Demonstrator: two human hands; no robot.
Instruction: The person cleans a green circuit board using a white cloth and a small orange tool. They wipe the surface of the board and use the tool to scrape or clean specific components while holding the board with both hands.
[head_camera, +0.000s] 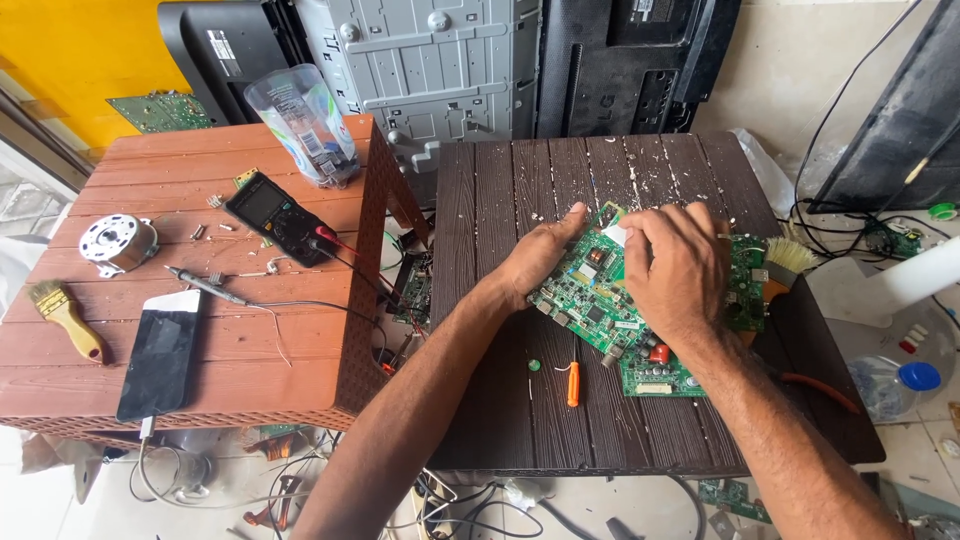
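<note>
Two hands: both of the person's own, seen from the head camera over one dark brown table (500, 400).
Left hand (535, 262): lies flat, fingers stretched out and together, pressing on the left edge of the circuit board; closed on nothing.
Right hand (675, 265): curled over the middle of the board, fingertips bent down at a small white piece near the top edge; whether it pinches that piece cannot be told.
Circuit board (590, 300): one green board, lying tilted on the dark table, right of centre, under both hands.
Screwdriver (573, 383): one, orange handle, on the dark table just in front of the board, apart from both hands.
Brushes: two; one with a yellow handle (65, 318) on the red-brown table, one (785, 262) just right of the board.
Red-brown table (250, 380): one, to the left, touching the dark table.
Meter (278, 215): one, black, with red and black leads, on the red-brown table.
Soldering iron (205, 285): one, lying in front of the meter.
Phone (160, 355): one, dark screen, near the front edge.
Motor (118, 242): one round metal part, at the left.
Plastic bottle (305, 125): one, clear, at the back.
</note>
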